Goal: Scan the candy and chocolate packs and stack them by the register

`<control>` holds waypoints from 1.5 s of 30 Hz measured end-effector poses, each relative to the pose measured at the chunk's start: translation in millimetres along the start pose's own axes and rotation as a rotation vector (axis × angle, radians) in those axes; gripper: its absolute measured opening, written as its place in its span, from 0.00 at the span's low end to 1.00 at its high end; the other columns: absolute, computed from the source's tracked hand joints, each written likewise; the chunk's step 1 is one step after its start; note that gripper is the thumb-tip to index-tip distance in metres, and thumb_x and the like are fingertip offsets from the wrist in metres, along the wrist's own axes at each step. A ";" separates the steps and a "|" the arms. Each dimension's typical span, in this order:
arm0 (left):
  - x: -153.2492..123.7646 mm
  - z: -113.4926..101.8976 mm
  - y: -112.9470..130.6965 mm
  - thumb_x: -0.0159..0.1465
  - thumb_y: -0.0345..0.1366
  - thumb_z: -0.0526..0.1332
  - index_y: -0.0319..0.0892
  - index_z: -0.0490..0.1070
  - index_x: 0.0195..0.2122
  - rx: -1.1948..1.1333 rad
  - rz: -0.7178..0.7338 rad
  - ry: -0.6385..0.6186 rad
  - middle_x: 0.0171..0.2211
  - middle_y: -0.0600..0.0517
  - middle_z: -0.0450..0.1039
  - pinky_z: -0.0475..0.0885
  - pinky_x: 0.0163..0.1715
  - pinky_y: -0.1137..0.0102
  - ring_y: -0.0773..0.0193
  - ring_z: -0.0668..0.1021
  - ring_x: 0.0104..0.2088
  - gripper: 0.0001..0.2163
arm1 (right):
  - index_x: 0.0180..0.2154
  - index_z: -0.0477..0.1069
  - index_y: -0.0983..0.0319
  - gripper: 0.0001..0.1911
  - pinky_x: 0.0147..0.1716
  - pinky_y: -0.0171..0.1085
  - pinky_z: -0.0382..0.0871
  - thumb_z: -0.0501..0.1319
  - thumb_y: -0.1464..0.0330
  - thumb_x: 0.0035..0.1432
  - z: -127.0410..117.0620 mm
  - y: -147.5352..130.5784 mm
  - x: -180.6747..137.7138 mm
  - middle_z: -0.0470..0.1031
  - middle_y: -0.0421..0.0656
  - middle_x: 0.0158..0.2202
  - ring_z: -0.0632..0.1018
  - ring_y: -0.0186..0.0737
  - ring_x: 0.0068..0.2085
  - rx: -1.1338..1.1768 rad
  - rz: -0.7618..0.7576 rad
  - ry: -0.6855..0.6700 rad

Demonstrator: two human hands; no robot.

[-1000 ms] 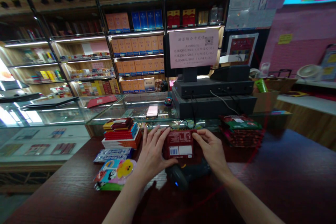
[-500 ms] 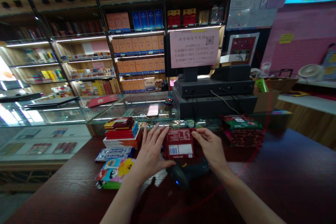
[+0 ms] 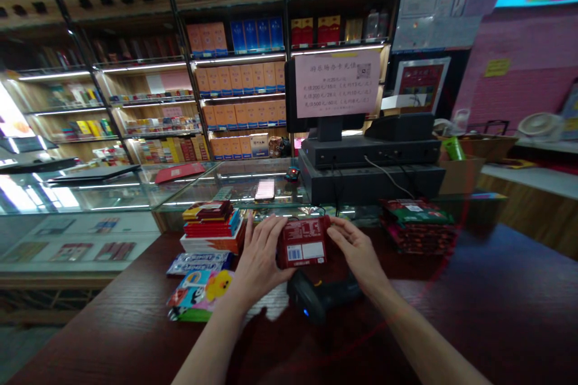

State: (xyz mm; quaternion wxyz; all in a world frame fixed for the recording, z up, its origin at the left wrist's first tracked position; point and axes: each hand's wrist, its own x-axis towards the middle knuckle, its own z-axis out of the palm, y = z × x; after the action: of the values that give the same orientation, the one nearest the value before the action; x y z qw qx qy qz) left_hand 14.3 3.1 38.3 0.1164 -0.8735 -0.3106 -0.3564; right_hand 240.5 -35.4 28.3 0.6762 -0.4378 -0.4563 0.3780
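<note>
A dark red packet with a printed back and a white barcode label is held up between my hands, its label towards me. My left hand grips its left side, the thumb near the lower edge and some fingers behind it. My right hand pinches the packet's upper right edge between thumb and fingers. Just below lies a black handheld barcode scanner with a blue light, on the dark wooden counter.
Left of my hands are a stack of boxes and packets, blue-and-silver packets and a colourful cartoon packet. On the right sits a pile of red and green packets. A till and a lit phone stand behind.
The packet has shifted slightly left and tilted a little in my hands. My right hand has moved left with its edge. The scanner stays in its place.
</note>
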 end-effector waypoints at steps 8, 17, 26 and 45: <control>-7.8 11.8 -17.8 0.55 0.37 0.67 0.42 0.52 0.64 0.036 -0.026 0.054 0.60 0.41 0.65 0.46 0.69 0.44 0.49 0.65 0.63 0.37 | 0.60 0.67 0.56 0.37 0.57 0.52 0.69 0.69 0.52 0.51 -4.3 13.7 3.9 0.75 0.52 0.57 0.77 0.50 0.56 -0.032 0.011 -0.184; -9.2 13.7 -32.4 0.53 0.34 0.68 0.43 0.54 0.64 0.111 -0.129 0.084 0.61 0.41 0.65 0.42 0.68 0.42 0.48 0.66 0.64 0.38 | 0.61 0.66 0.54 0.36 0.58 0.52 0.66 0.70 0.64 0.51 -35.8 -12.5 -8.5 0.75 0.49 0.57 0.75 0.51 0.57 -0.435 0.096 -0.574; -6.1 16.7 -33.9 0.51 0.33 0.69 0.44 0.55 0.64 0.120 -0.151 0.052 0.62 0.42 0.64 0.44 0.68 0.44 0.48 0.66 0.63 0.39 | 0.62 0.64 0.50 0.49 0.56 0.47 0.64 0.71 0.73 0.35 -42.9 -7.5 -24.3 0.74 0.45 0.57 0.73 0.54 0.56 -0.919 0.050 -0.733; -10.2 19.5 -50.4 0.53 0.31 0.67 0.42 0.54 0.64 0.153 -0.202 0.033 0.63 0.41 0.63 0.44 0.69 0.46 0.50 0.64 0.65 0.38 | 0.62 0.64 0.51 0.36 0.49 0.44 0.65 0.60 0.72 0.50 -29.4 -3.3 -21.5 0.78 0.43 0.48 0.76 0.46 0.45 -1.035 -0.228 -0.690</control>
State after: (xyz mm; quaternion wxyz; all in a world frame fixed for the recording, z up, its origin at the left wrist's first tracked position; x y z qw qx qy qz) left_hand -12.1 46.0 16.2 0.1513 -0.8203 -0.4214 -0.3559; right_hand 262.3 -63.3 19.4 0.2267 -0.5097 -0.8156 0.1534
